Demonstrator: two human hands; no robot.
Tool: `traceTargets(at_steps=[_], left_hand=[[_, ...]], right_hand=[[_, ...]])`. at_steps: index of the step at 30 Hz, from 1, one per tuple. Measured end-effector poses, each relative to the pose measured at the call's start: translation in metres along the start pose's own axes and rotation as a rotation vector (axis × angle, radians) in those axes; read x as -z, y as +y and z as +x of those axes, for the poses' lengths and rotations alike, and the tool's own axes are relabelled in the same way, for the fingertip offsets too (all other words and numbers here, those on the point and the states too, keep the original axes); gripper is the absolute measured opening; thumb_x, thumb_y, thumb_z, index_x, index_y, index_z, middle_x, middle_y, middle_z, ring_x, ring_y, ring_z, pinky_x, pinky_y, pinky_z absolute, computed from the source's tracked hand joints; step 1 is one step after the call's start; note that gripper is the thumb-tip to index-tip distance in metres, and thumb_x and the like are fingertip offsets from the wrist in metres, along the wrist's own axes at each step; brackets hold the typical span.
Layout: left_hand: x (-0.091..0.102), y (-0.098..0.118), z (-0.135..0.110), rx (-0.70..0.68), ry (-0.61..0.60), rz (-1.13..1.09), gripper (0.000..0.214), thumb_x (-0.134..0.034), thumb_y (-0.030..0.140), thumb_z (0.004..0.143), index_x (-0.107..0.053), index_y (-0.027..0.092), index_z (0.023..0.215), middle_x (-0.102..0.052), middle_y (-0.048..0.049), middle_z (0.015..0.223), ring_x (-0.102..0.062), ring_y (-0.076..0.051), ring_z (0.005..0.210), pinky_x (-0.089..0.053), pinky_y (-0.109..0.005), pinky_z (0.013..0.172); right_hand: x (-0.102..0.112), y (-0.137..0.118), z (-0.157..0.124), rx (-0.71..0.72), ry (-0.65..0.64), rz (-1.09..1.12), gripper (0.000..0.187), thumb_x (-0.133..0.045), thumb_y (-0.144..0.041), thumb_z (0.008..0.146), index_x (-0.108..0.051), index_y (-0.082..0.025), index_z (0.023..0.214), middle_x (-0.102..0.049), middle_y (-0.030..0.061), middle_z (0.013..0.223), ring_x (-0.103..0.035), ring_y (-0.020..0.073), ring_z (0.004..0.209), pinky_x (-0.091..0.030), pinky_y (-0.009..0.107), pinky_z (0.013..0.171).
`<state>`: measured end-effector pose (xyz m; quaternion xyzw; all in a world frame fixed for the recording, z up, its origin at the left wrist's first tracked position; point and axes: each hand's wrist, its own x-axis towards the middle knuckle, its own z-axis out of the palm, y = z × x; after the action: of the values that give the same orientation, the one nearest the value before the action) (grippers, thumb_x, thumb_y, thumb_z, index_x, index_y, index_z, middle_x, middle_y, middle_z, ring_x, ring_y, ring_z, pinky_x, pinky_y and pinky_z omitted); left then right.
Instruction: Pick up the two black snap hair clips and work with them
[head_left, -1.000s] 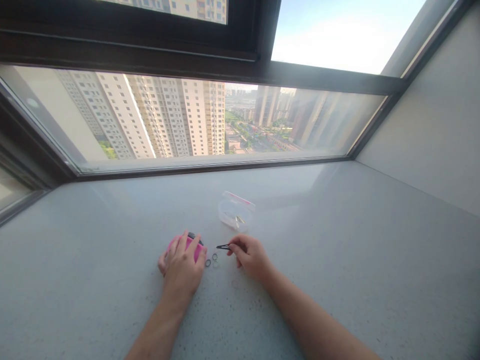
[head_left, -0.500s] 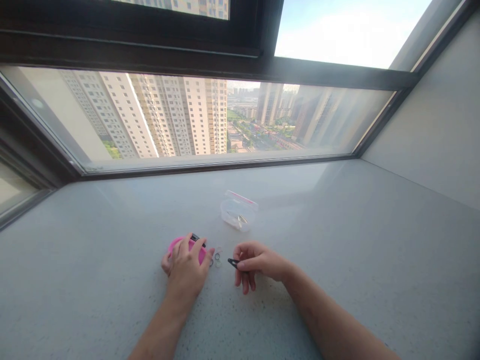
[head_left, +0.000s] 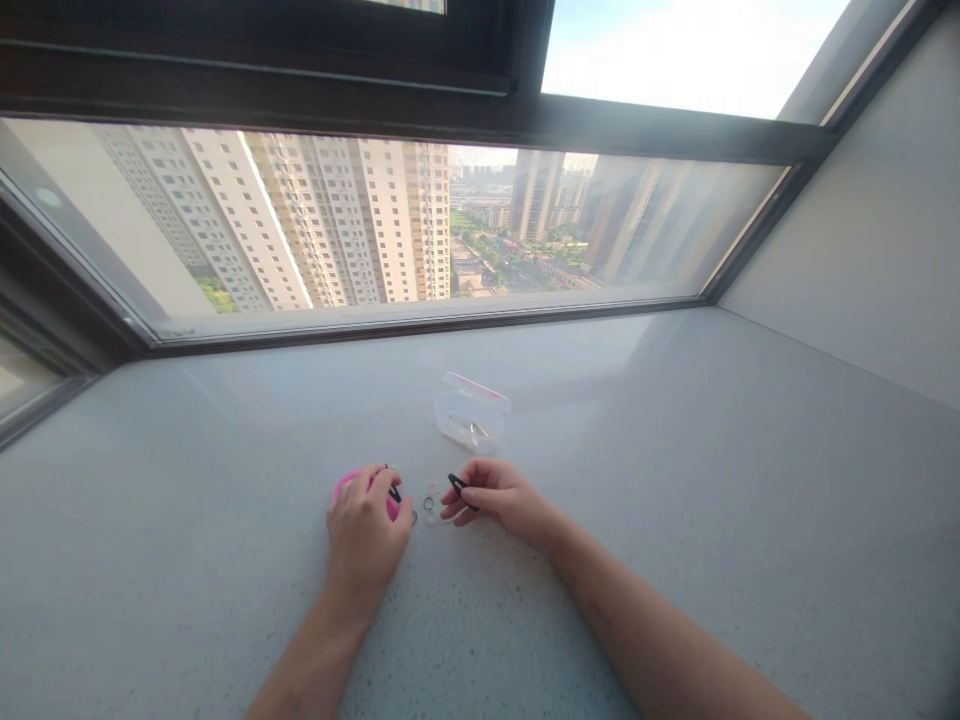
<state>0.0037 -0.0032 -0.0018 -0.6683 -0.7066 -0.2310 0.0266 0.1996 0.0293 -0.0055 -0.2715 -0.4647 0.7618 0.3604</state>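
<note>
My left hand (head_left: 364,520) is curled over a round pink dish (head_left: 345,482), its fingers bent round it and hiding most of it. A black hair clip (head_left: 395,494) shows by that hand's fingertips; whether the fingers grip it I cannot tell. To the right, my right hand (head_left: 491,497) pinches another black snap hair clip (head_left: 454,484) between thumb and fingers, the tip pointing up and left. Between the hands, several small hair ties, clear and dark, lie on the speckled surface, among them a dark ring (head_left: 428,503).
Beyond the hands sits a clear plastic zip bag (head_left: 471,415) with a red strip and metallic pieces inside. The pale stone sill (head_left: 225,480) runs up to a dark window frame (head_left: 420,325). A white wall (head_left: 862,260) stands at the right.
My right hand has moved up and left with its hair clip, closer to the small rings. The left hand's fingers have drawn in over the dish, beside the other clip. The view has shifted slightly.
</note>
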Motion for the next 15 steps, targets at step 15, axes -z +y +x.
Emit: traceTargets(at_steps=[15], left_hand=[[0.005,-0.0012,-0.0001,0.114,0.086,-0.094,0.026,-0.053,0.014,0.07,-0.058,0.022,0.094,-0.07,-0.0033,0.086,-0.062,-0.024,0.083,-0.043,-0.032,0.074]], right_hand=[[0.0054,0.0061,0.007,0.005,0.036,0.03,0.025,-0.072,-0.029,0.071,-0.054,-0.014,0.078,-0.07,0.0046,0.074,-0.064,0.0125,0.052,-0.049,0.021,0.045]])
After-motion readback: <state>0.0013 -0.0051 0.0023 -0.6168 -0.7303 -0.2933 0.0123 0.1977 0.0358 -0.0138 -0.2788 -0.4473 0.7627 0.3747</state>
